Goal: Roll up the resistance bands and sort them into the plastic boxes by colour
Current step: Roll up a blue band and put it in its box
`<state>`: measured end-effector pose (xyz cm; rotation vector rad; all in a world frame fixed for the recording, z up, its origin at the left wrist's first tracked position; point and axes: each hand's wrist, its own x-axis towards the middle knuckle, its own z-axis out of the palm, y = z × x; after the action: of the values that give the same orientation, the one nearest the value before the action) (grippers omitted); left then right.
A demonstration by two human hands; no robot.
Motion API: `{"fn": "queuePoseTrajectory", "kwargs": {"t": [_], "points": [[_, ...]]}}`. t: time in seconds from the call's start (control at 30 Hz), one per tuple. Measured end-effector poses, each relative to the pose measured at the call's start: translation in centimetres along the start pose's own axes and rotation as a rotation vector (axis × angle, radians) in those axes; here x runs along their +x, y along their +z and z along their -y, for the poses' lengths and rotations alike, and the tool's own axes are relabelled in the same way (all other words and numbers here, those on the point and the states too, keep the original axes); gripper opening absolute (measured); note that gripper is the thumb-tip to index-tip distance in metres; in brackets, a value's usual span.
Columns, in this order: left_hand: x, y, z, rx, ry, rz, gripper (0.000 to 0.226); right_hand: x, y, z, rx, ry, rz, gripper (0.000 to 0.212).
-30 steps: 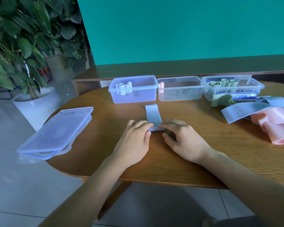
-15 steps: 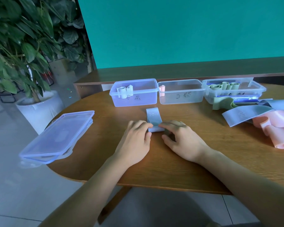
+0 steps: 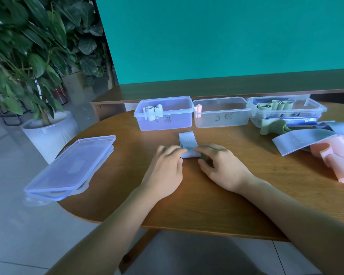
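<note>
The blue band [image 3: 187,144] is being rolled just before the blue box [image 3: 165,114], pinched by left hand [image 3: 165,169] and right hand [image 3: 222,167] fingertips; slackened pinching is likely risking unrolling

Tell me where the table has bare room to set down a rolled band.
Free: the wood between the lids and the left hand, and the near edge right of the right hand. Crowded: the far right, with loose bands before the boxes.
</note>
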<state>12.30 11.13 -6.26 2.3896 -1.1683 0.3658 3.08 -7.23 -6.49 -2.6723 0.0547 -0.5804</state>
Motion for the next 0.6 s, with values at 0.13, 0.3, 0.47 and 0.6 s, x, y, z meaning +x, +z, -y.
{"fn": "queuePoseTrajectory", "kwargs": {"t": [0.13, 0.3, 0.47, 0.6], "points": [[0.5, 0.2, 0.2, 0.002, -0.008, 0.011, 0.04, 0.2, 0.1, -0.1, 0.024, 0.018, -0.024, 0.039], [0.8, 0.3, 0.4, -0.008, 0.002, -0.02, 0.041, 0.6, 0.2, -0.5, 0.009, 0.032, -0.005, 0.042], [1.2, 0.5, 0.6, 0.007, 0.024, -0.007, 0.038, 1.2, 0.3, -0.8, -0.008, 0.033, -0.008, 0.043], [1.8, 0.6, 0.7, 0.01, 0.004, -0.003, 0.038, 1.3, 0.2, -0.5, -0.013, -0.005, -0.029, 0.042]]}}
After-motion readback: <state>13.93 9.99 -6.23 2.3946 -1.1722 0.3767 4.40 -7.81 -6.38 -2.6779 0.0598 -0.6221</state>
